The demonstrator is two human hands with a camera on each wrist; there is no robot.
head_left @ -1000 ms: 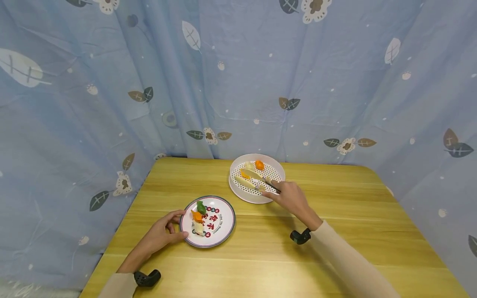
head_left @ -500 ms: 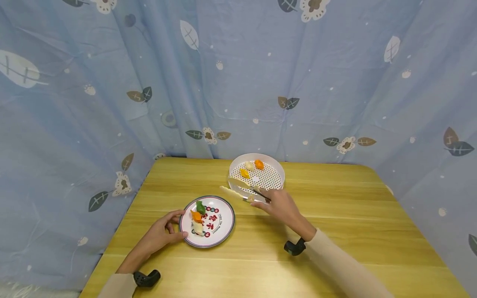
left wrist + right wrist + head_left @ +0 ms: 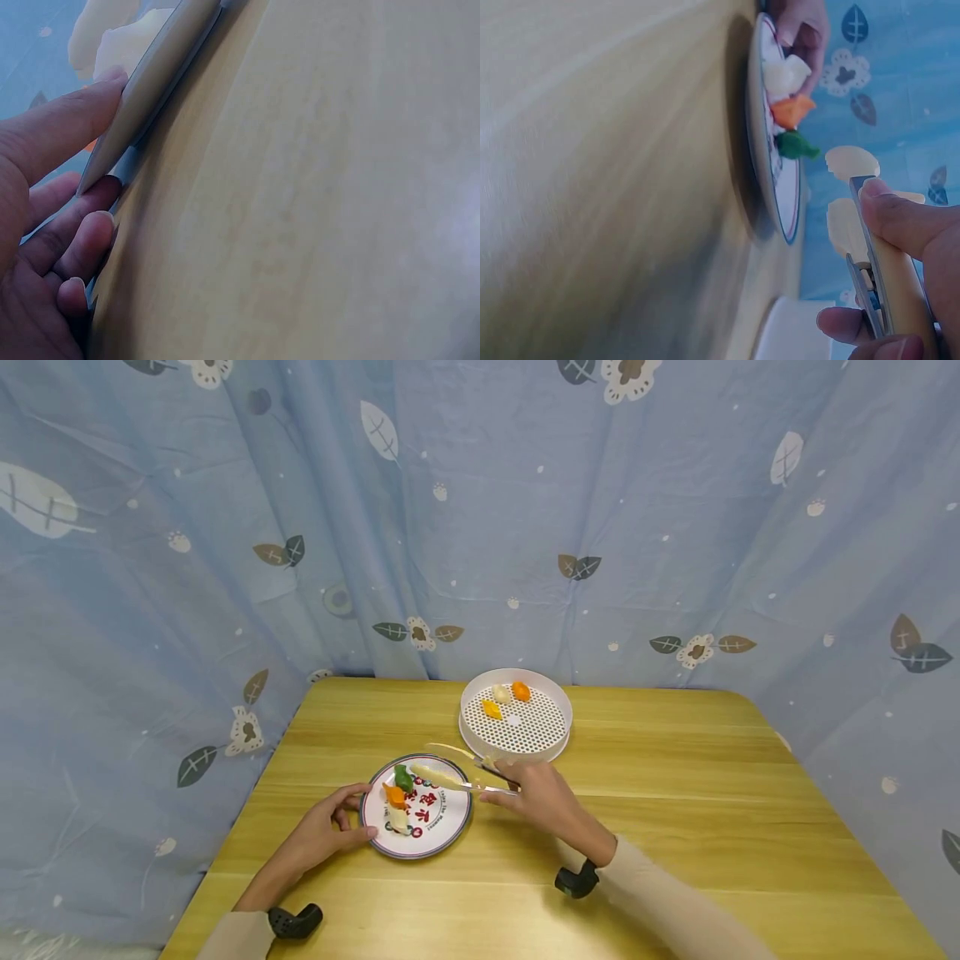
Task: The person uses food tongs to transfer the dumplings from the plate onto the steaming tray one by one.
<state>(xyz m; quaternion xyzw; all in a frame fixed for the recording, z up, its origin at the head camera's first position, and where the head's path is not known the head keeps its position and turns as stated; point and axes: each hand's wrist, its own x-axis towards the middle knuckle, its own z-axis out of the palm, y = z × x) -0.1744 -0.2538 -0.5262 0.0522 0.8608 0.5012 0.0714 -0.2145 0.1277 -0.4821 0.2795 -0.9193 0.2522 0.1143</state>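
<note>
Left hand [image 3: 326, 827] is pinching plate [image 3: 448, 827] by near-left rim on tabletop [image 3: 675, 760]. Tongs [image 3: 444, 778], arms parted, are hovering by plate's far side, long axis running left-right, tips pointing left, slightly away. Right hand [image 3: 543, 802] is gripping them.

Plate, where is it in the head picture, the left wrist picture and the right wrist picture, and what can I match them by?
Head: the plate lies below and slightly left of the picture's centre.
Left wrist: the plate is seen edge-on at upper left, running off the top.
Right wrist: the plate appears on its side, right of centre, mostly in the upper half.
Shared landmark: the left hand, at the plate's rim in all three.
</note>
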